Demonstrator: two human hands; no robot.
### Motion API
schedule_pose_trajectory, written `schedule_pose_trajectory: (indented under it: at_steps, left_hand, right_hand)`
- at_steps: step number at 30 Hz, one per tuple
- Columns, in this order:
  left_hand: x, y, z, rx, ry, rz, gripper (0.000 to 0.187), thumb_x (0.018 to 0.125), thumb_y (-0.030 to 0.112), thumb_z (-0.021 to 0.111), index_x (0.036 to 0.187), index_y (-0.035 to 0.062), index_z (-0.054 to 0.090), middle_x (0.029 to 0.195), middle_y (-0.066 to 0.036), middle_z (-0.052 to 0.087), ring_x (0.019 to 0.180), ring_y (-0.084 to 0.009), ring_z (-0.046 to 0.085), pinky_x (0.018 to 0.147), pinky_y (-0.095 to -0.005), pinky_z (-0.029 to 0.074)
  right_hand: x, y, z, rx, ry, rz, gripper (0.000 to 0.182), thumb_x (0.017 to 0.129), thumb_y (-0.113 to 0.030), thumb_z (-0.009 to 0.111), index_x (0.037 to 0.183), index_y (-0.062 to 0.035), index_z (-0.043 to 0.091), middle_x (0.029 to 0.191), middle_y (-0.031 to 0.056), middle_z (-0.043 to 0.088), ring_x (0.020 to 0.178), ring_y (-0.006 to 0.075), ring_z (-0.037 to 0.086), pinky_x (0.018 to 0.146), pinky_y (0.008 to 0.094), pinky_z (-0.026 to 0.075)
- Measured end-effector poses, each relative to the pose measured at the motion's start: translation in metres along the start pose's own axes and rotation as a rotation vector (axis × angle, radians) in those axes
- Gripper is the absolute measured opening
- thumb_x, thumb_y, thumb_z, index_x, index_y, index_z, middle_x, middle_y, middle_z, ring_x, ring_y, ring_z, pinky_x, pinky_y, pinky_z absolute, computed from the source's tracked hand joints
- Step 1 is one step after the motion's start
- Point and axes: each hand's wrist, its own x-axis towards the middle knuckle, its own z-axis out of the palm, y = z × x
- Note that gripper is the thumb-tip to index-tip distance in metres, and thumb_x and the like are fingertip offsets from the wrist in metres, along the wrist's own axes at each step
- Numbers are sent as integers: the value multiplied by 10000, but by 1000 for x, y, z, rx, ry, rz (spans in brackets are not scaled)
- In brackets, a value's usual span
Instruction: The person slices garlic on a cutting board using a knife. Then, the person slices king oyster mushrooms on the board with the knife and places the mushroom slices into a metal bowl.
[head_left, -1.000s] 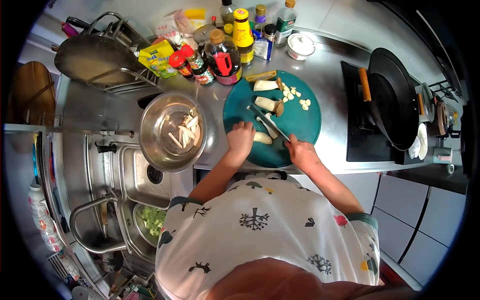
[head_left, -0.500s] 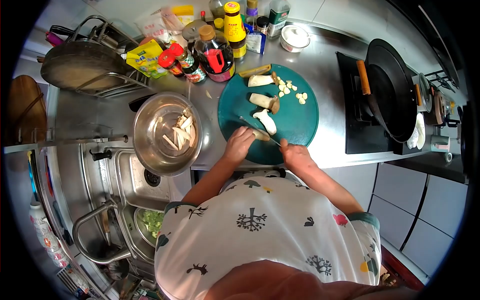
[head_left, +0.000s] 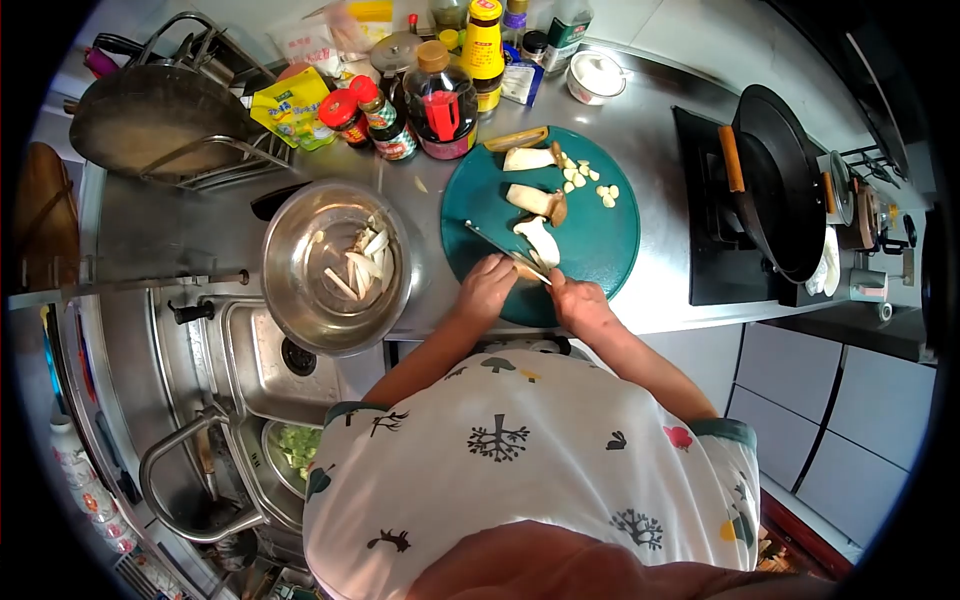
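Observation:
My right hand (head_left: 583, 304) is closed round the handle of a knife (head_left: 490, 241), whose blade points up and left over the round green cutting board (head_left: 610, 255). Under the fingertips of my left hand (head_left: 487, 287) lies a mushroom piece (head_left: 526, 272), pressed on the board beside the blade. A pale cut mushroom piece (head_left: 540, 240) rests just above the knife. Farther up are a thick mushroom (head_left: 530, 198), another mushroom (head_left: 528, 159) and several garlic cloves (head_left: 575, 176).
A steel bowl (head_left: 290, 300) with mushroom strips stands left of the board, near the sink (head_left: 262, 350). Bottles (head_left: 440, 95) and a lidded white bowl (head_left: 596, 76) line the back. A black wok (head_left: 785, 200) sits on the stove at right.
The knife blade has swung more upright and shows more of its face above the held piece. My right hand has shifted slightly left. The whole view has shifted a little.

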Motion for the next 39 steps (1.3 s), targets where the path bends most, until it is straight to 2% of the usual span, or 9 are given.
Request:
schedule_pose_trajectory:
  at_steps: [2, 15, 21, 23, 24, 26, 29, 35, 39]
  left_hand:
    - [-2, -3, 3, 56, 62, 75, 192, 725, 37, 560, 897, -19, 625, 1021, -140, 618, 975, -286, 568, 843, -373, 483]
    - [-6, -6, 9, 36, 133, 104, 180, 724, 37, 582, 886, -30, 622, 988, -147, 615, 954, -302, 579, 826, -375, 503]
    - [1, 5, -12, 12, 233, 27, 147, 719, 6, 619, 866, -5, 610, 971, -133, 591, 892, -301, 572, 777, -388, 495]
    - [-7, -3, -5, -56, 313, -124, 157, 706, -18, 627, 860, 4, 603, 945, -120, 577, 851, -300, 567, 726, -387, 495]
    - [-13, -7, -2, -50, 311, -127, 157, 706, -18, 627, 860, 4, 603, 945, -120, 577, 851, -300, 567, 726, -387, 495]
    - [-18, -11, 2, -87, 138, -82, 176, 735, 20, 565, 910, 5, 577, 1007, -123, 557, 885, -319, 550, 723, -383, 494]
    - [-16, -9, 3, 4, 161, -73, 169, 703, -32, 590, 869, -1, 601, 951, -113, 585, 821, -292, 578, 675, -361, 514]
    - [-14, -8, 3, 9, 133, -91, 174, 698, -37, 567, 866, -8, 602, 980, -126, 592, 830, -308, 581, 686, -367, 521]
    - [-13, -8, 1, 15, 137, -71, 170, 701, -33, 566, 866, -10, 602, 979, -127, 592, 830, -310, 581, 690, -369, 521]
  right_hand:
    - [0, 0, -8, 77, 62, -26, 151, 906, -161, 534, 886, -31, 458, 616, 172, 602, 567, 354, 615, 504, 438, 485]
    - [8, -7, -17, 85, -32, 17, 178, 917, -192, 524, 897, -24, 471, 607, 178, 607, 580, 370, 619, 519, 450, 491]
    - [11, -2, 6, 106, 14, 29, 193, 918, -198, 524, 931, -11, 478, 605, 178, 606, 573, 368, 620, 524, 449, 500]
    - [11, -3, 5, 103, 32, 8, 193, 918, -197, 523, 933, -10, 476, 608, 177, 608, 579, 364, 623, 528, 445, 502]
    - [11, -4, 5, 109, 32, 5, 193, 918, -197, 523, 933, -10, 476, 608, 177, 608, 579, 364, 623, 528, 445, 502]
    - [12, -6, 1, 93, 11, 11, 187, 918, -192, 520, 919, -12, 472, 613, 179, 610, 580, 360, 624, 530, 441, 503]
    - [10, -15, -19, 103, -73, 68, 177, 922, -182, 495, 906, -7, 476, 661, 181, 629, 644, 354, 639, 590, 444, 507]
    - [17, -15, 4, 133, -48, 71, 172, 927, -177, 499, 901, -10, 463, 646, 198, 617, 626, 388, 625, 565, 468, 493]
    - [16, -20, -20, 156, -54, 47, 172, 930, -177, 490, 907, -8, 467, 653, 202, 618, 645, 392, 626, 587, 465, 497]
